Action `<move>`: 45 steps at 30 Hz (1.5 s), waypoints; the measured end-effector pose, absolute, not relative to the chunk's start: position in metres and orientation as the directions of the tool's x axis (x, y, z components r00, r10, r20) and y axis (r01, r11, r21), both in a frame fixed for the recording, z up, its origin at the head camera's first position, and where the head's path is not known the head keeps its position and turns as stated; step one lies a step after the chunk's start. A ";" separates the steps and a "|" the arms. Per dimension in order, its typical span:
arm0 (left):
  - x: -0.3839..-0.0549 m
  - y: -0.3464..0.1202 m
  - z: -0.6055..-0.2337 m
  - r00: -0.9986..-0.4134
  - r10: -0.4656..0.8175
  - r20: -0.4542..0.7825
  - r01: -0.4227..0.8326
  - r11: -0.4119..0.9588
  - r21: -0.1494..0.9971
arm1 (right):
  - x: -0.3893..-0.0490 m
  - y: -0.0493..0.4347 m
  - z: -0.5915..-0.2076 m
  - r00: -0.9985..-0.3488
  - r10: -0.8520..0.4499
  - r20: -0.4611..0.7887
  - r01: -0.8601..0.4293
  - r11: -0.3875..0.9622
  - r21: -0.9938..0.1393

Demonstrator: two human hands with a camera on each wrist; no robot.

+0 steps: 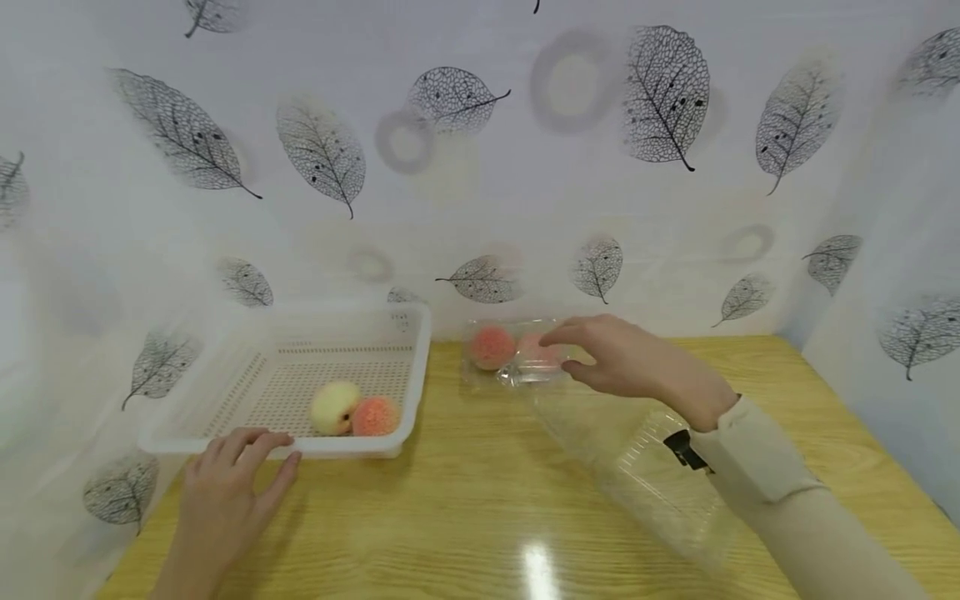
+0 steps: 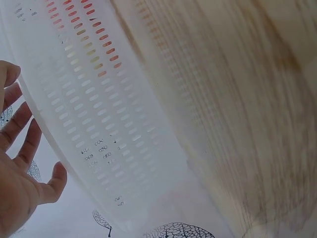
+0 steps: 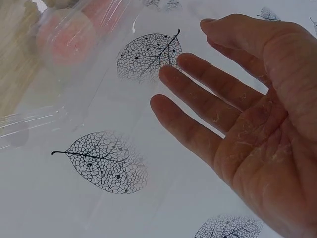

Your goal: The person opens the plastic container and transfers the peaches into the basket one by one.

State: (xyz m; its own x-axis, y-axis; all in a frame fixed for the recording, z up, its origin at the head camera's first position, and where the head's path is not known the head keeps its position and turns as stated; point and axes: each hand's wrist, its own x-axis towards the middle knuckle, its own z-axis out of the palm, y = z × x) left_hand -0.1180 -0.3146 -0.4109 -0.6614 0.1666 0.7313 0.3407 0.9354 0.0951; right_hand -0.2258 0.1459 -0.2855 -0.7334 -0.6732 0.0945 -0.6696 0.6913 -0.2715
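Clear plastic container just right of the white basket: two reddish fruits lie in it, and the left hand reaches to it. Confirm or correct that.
Wrong hand: the head view shows the right hand reaching to the clear plastic container. The two reddish fruits in it and its place just right of the white basket stand.

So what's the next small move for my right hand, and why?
I'd probably ease the right hand onto the reddish fruit nearest it: that hand is open and empty beside it, and the left hand is at the rim of the white basket. Go gently; clear plastic may cover the fruit.
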 end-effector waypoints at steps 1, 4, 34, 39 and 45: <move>-0.118 -0.314 -0.411 -0.662 0.165 0.731 0.341 0.935 0.097 | -0.225 0.149 -0.286 -0.736 -0.670 0.095 -0.666 0.694 -0.273; -0.119 -0.313 -0.411 -0.664 0.163 0.730 0.342 0.934 0.103 | -0.225 0.157 -0.287 -0.746 -0.659 0.101 -0.656 0.700 -0.280; -0.117 -0.312 -0.410 -0.687 0.153 0.710 0.326 0.939 0.114 | -0.226 0.248 -0.335 -0.834 -0.550 0.030 -0.530 0.786 -0.320; -0.117 -0.312 -0.411 -0.687 0.152 0.711 0.327 0.938 0.115 | -0.224 0.263 -0.343 -0.839 -0.545 -0.004 -0.517 0.798 -0.310; -0.116 -0.312 -0.410 -0.691 0.147 0.707 0.322 0.939 0.119 | -0.221 0.282 -0.356 -0.854 -0.520 -0.002 -0.497 0.817 -0.294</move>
State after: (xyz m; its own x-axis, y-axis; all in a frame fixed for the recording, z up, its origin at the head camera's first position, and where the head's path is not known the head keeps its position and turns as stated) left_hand -0.1159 -0.3117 -0.4099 -0.6914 0.1470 0.7073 0.3216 0.9394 0.1191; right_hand -0.2209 0.2820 -0.3556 -0.8539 -0.5204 -0.0022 -0.4969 0.8166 -0.2938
